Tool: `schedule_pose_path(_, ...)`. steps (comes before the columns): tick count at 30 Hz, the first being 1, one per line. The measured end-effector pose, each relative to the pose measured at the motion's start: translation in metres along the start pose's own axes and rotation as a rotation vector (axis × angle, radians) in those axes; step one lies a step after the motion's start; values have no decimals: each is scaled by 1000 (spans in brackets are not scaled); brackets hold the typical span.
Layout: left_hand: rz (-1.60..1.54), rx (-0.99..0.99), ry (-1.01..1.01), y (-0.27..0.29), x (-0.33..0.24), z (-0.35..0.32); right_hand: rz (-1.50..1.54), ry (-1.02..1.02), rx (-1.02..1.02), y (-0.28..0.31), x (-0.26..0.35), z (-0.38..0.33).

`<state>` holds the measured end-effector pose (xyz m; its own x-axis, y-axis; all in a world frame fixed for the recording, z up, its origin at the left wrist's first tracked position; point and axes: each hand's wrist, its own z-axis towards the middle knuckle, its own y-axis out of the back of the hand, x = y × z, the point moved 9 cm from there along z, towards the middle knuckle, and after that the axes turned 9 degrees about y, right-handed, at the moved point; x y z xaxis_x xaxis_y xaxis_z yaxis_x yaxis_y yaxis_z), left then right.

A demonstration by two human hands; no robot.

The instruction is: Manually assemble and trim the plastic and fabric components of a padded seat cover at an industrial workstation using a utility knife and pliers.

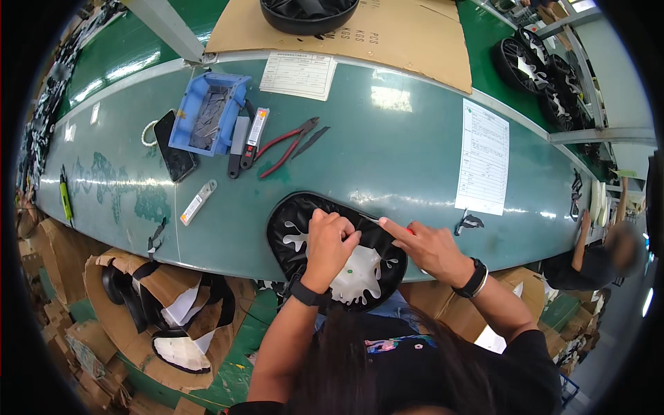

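Note:
A black, glossy padded piece [294, 214] with a rounded outline and a white splash pattern [357, 273] lies at the table's near edge, partly over my lap. My left hand [330, 243] rests on it with fingers curled together; whatever they may pinch is hidden. At its upper right edge, my right hand [430, 250] is closed round a slim tool with a red part [413, 229]. The tool's thin, blade-like end [369, 218] points left along the rim of the padded piece, near my left fingers. Its exact kind is hard to make out.
On the green table [387, 162] are a blue bin of dark strips [181, 128], a phone [173, 149], box cutters [255, 135], red-handled cutters [285, 146], a blade case [198, 202] and a paper sheet [483, 159]. Cardboard [408, 48] lies behind. A co-worker [588, 256] is at right.

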<state>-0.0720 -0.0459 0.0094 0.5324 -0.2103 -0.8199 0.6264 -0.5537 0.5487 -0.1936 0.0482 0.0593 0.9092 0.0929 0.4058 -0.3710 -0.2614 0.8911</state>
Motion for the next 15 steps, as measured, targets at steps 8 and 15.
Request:
schedule_pose_path(8,-69,60,38,6,7,4,-202,71,122,14,29,21)
schedule_pose_path(15,100,87,-306,12,-33,2,-212,-62,167,1,9,-8)
